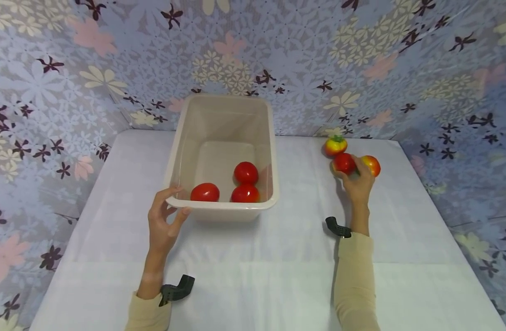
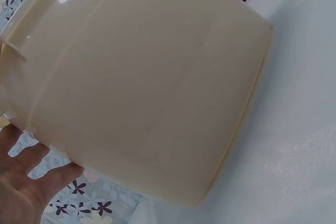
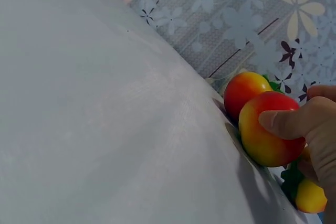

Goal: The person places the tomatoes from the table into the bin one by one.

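Note:
A beige plastic bin (image 1: 221,205) stands on the table, its open top tilted toward me. My left hand (image 1: 163,225) grips the near left corner of its rim, thumb outside and a finger over the edge. Inside lie three glossy red fruits, one (image 1: 205,192) at the left and two (image 1: 246,173) at the right. Off to the right, my right hand (image 1: 358,181) holds a round red-and-yellow fruit (image 3: 265,129) between thumb and fingers. Two similar fruits flank it: one with green leaves (image 1: 335,145) behind, another (image 1: 371,165) to the right, partly covered by the hand.
A white cloth (image 1: 286,276) covers the table. Floral-patterned fabric (image 1: 302,59) rises behind the bin and along both sides. Each wrist carries a black camera mount, one on the left (image 1: 177,289) and one on the right (image 1: 338,227).

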Demonstrator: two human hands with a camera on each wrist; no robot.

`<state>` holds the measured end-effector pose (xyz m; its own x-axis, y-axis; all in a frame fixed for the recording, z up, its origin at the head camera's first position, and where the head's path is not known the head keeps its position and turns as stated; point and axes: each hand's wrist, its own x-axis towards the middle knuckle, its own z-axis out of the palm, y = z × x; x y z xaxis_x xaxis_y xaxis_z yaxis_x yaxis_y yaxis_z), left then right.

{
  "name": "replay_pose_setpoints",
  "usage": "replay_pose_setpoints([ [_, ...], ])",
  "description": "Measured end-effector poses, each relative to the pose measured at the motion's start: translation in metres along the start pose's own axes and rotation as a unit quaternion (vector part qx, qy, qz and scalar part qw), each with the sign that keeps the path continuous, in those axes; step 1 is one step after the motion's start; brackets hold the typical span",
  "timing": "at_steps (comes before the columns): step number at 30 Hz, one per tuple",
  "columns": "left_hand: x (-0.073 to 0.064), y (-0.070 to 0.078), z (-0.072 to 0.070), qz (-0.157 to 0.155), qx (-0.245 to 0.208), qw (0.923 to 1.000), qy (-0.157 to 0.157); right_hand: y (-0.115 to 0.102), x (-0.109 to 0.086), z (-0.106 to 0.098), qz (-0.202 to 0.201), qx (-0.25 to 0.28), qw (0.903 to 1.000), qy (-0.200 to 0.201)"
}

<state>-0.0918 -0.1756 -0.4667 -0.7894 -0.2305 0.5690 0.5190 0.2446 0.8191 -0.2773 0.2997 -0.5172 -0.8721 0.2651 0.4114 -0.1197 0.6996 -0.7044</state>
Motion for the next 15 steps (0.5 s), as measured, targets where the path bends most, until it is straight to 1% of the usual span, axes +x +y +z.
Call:
replay_pose_setpoints([
  [2,-0.0005,-0.0004,0.0,-0.001,0.001,1.0,0.002,-0.0004,0.001,0.0003,-0.003,-0.011,0.9999,-0.009],
  [7,-0.0033,-0.0022,-0.0007,0.002,0.003,1.0,0.006,-0.0013,-0.0004,0.0019,0.018,-0.038,0.998,-0.047],
  [9,-0.0038,-0.0031,-0.0008,0.003,0.003,1.0,0.004,-0.0008,-0.0009,0.0019,0.023,-0.036,0.9979,-0.048],
  [15,-0.0018,-0.0035,0.0008,0.003,0.009,1.0,0.002,0.0005,-0.0008,0.0014,0.015,-0.022,0.9989,-0.039],
])
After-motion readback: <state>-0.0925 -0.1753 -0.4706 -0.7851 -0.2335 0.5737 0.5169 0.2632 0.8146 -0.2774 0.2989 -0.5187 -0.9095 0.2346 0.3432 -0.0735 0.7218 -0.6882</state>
